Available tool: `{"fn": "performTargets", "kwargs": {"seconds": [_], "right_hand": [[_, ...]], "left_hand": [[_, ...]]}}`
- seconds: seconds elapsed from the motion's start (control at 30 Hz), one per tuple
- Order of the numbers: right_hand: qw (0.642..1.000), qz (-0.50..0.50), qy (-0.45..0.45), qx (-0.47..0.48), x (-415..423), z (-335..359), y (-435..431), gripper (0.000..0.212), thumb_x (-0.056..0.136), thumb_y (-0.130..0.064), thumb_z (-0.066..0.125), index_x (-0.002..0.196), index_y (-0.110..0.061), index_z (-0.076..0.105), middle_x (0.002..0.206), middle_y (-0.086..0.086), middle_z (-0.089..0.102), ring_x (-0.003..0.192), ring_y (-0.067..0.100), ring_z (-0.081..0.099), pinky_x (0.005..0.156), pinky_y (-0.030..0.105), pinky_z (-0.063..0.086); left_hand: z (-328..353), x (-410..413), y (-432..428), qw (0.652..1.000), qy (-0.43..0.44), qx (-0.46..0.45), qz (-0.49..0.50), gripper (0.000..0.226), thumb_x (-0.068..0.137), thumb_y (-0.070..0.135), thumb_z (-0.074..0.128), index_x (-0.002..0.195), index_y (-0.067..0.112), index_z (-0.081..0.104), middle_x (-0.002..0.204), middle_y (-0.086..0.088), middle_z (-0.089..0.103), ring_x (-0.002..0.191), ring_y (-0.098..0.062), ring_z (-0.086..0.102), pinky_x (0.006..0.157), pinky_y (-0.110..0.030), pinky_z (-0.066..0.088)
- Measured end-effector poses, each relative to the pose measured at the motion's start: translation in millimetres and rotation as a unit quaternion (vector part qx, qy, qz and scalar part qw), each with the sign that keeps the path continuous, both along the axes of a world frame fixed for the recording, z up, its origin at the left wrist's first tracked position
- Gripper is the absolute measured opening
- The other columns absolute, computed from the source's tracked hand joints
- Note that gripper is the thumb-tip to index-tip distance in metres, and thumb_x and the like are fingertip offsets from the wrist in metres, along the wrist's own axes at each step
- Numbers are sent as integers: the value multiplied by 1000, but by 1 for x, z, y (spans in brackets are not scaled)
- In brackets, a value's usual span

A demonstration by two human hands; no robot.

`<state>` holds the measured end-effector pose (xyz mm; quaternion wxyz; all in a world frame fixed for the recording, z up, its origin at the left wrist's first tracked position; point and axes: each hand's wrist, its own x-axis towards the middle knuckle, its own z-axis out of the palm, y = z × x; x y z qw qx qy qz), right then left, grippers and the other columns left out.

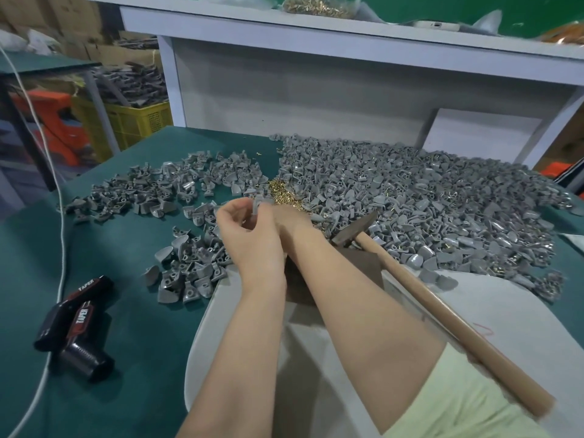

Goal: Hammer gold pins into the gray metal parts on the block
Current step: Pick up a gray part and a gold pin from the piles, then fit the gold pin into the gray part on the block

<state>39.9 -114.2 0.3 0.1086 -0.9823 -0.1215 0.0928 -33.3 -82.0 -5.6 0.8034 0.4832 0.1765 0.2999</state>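
Head view showed a green table point(142, 343), its near edge cut off by the frame. Beyond and right of the block point(363, 263) spread a big pile of gray parts point(426, 210), running out of frame at the right. Left of the block lay looser scatters of parts point(142, 191). A hammer point(436, 308) lay slanted across the block's right side, with its head at the block's far corner and its wooden handle reaching toward the viewer. The block itself was dark brown and mostly hidden under both forearms, so its top could not be made out. Well left of the block sat a black tool point(76, 324) beside a white cord.

Just beyond the block, the left hand point(249, 238) had its fingers curled and pinched a gray part point(259, 206), held up off the block. The right hand point(289, 218) met the same part, but its fingers were hidden behind it, so their grip could not be told. Gold pins point(281, 189) sat in a small heap just past the hands, too small to pick out singly.
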Motion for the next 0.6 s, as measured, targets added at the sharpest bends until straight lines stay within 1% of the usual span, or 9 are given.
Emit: {"fn": "performTargets", "kwargs": {"seconds": [0.1,0.17,0.23,0.3,0.33,0.4,0.5,0.6], "right_hand": [[1000,-26,-11,1,2,-5,-1,26,96,-27,43,108,-15,63,109,5,65,99,25,62,89,37,50],[999,-43,-12,10,3,-6,-2,26,95,-25,45,109,-12,63,109,7,64,99,26,61,86,36,51],[999,-47,-14,11,2,-4,0,24,94,-22,45,107,-10,61,109,9,63,98,27,60,84,36,50],[999,-44,-12,8,3,-4,0,21,93,-19,45,102,-10,61,107,10,63,95,27,60,81,34,49],[999,-44,-9,8,2,-3,0,18,93,-18,45,99,-10,61,106,10,63,94,27,60,80,34,48],[999,-48,-9,12,3,-4,-2,13,91,-16,48,94,-11,60,103,9,63,92,27,60,77,33,48],[999,-46,-20,16,4,-5,-4,8,90,-15,52,91,-11,59,99,9,63,86,27,59,73,33,48],[997,-41,-66,25,3,1,-6,5,89,-12,53,87,-8,54,98,11,63,79,26,55,69,32,45]], "left_hand": [[1,0,2,1000,-9,-1,4,30,87,6,58,93,35,53,95,-5,59,73,-10,51,61,-16,43],[2,0,2,1000,-15,1,9,26,89,9,59,91,34,60,99,-4,64,73,-7,53,61,-14,44],[3,0,1,1000,-17,0,7,21,90,12,60,87,33,63,99,0,67,76,0,58,65,-11,45],[3,-1,1,1000,-15,-1,3,19,91,14,60,87,32,64,96,4,68,83,2,61,73,-12,47],[3,-1,1,1000,-16,-4,0,18,92,14,60,87,30,64,94,6,68,84,2,62,74,-12,47],[4,-1,1,1000,-23,-16,-2,16,92,13,60,87,27,64,90,7,68,80,4,62,72,-10,47],[5,-2,1,999,-29,-26,4,14,92,15,60,85,26,64,85,6,67,75,3,62,67,-8,46],[6,-2,0,999,-28,-26,0,12,92,15,60,84,24,64,81,7,67,73,2,63,66,-9,47]]}}
